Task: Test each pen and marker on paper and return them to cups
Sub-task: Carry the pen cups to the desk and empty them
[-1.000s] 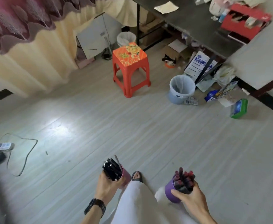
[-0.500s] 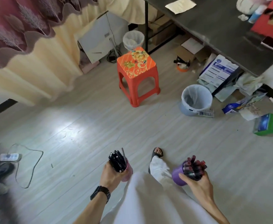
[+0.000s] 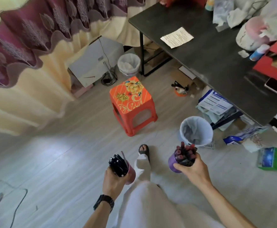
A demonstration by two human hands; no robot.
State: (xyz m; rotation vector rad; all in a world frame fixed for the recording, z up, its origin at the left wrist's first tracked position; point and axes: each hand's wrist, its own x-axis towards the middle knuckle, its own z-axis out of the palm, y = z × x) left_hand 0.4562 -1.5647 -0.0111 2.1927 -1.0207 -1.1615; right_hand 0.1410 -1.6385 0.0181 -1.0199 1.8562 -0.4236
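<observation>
My left hand (image 3: 113, 180) grips a pink cup (image 3: 131, 176) packed with several black pens (image 3: 118, 165). My right hand (image 3: 192, 167) grips a purple cup (image 3: 173, 163) full of several red-capped markers (image 3: 186, 151). Both cups are held tilted forward at waist height above the floor, either side of my leg. A sheet of paper (image 3: 177, 37) lies on the dark table (image 3: 216, 63) at the upper right, well ahead of both hands.
An orange plastic stool (image 3: 132, 102) stands on the floor ahead. A pale bin (image 3: 196, 130) sits just beyond my right hand, a white bin (image 3: 129, 64) by the table leg. Boxes and papers litter the floor under the table. A cable (image 3: 18, 209) lies at the left.
The view has swung up and toward the table, and I have stepped forward. The stool and bin are closer. Both hands still hold their cups.
</observation>
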